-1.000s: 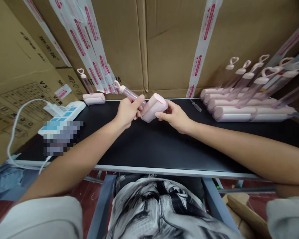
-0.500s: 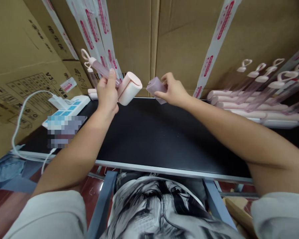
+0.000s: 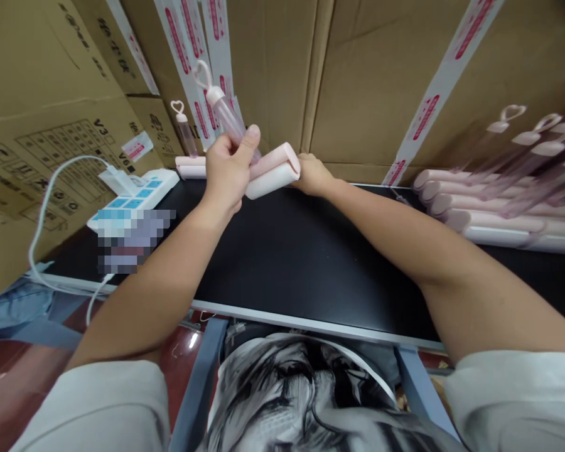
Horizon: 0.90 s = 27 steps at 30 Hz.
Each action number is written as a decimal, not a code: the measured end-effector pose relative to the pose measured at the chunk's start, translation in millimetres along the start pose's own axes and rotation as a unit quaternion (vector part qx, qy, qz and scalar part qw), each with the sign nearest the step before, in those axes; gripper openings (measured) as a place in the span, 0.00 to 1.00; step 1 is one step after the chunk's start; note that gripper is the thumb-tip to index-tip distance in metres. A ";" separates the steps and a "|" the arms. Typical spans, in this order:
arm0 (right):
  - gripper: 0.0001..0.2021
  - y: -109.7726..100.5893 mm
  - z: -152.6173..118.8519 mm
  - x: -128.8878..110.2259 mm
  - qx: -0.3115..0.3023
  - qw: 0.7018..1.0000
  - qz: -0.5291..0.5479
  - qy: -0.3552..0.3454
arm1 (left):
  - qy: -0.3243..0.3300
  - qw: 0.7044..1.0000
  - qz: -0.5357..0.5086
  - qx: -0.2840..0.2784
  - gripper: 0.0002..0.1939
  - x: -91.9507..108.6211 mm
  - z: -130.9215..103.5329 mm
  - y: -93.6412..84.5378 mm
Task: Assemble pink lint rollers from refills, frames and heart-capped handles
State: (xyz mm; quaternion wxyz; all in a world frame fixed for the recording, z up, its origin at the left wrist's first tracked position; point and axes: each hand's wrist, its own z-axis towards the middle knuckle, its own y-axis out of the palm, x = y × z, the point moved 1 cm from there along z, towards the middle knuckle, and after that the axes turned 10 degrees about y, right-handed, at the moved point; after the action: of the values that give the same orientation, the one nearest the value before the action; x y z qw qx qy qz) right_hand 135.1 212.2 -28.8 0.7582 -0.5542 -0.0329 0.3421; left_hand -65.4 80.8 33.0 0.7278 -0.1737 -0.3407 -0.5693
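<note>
Held the roller [image 3: 272, 176] up above the back part of the table [image 3: 320, 270], in the left hand [image 3: 230, 169]. Clamped the left fingers [image 3: 219, 145] around the lower end of the handle [image 3: 228, 118], close to the body [image 3: 275, 163], with the thumb [image 3: 251, 139] up along the near side. Had the handle leaning up and to the left, with the loop [image 3: 209, 74] at its top, and the body pointing right, its far end a little raised. Showed the seam [image 3: 274, 171] to the camera, pink above it and white below.

Had the right hand [image 3: 313, 174] at the far end of the body, fingers mostly hidden behind it; could not tell from this view whether apart, together or in contact.

Seemed best, as a judgement, to bear the weight close to the body, as here, rather than high on the slim handle. Looked prone to twisting under any sideways pressure at the far end; called for a light touch there, along the body's length rather than across it. Probably paid to have the seam in plain sight, for checking its straightness from end to end.

Needed room, too, around the loop: saw another roller [image 3: 191, 166] just beyond the left hand, and a row of rollers [image 3: 494, 220] at the right, well apart, with handles upright.
</note>
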 end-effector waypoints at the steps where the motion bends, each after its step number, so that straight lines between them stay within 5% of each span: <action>1: 0.14 -4.6 -3.9 0.2 0.020 1.000 0.014 0.005 | 0.000 1.000 0.018 -0.019 0.21 -2.4 -1.9 0.2; 6: 0.09 -45.6 -32.9 -6.1 0.080 0.983 0.155 0.053 | 0.032 0.982 0.115 -0.143 0.23 -16.2 -19.6 5.9; 11: 0.20 -71.0 -98.3 -22.7 -0.058 0.853 0.467 0.227 | 0.191 0.947 0.153 -0.207 0.23 -15.2 -50.0 23.7; 15: 0.18 -67.4 -149.8 -35.2 -0.197 0.739 0.572 0.296 | 0.346 0.866 0.193 -0.305 0.16 -0.7 -75.7 36.3; 18: 0.10 -67.3 -164.3 -31.1 -0.182 0.717 0.614 0.277 | 0.394 0.799 0.237 -0.388 0.07 7.1 -87.4 38.3; 20: 0.13 -69.2 -164.8 -24.8 -0.145 0.719 0.624 0.270 | 0.397 0.778 0.262 -0.411 0.14 8.5 -87.5 35.6; 23: 0.18 -70.2 -162.0 -18.2 -0.113 0.725 0.622 0.275 | 0.353 0.818 0.247 -0.381 0.26 4.7 -75.2 28.0; 27: 0.26 -66.4 -162.1 -18.1 -0.129 0.725 0.620 0.269 | 0.105 0.927 0.144 -0.331 0.19 -8.4 -52.7 20.4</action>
State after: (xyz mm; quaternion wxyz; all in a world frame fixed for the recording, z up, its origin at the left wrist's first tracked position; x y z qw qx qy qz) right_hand 222.9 59.5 -27.8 0.2752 -0.6125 0.4798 0.5647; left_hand -31.4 59.0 -7.4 0.7348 -0.3910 -0.0260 -0.5536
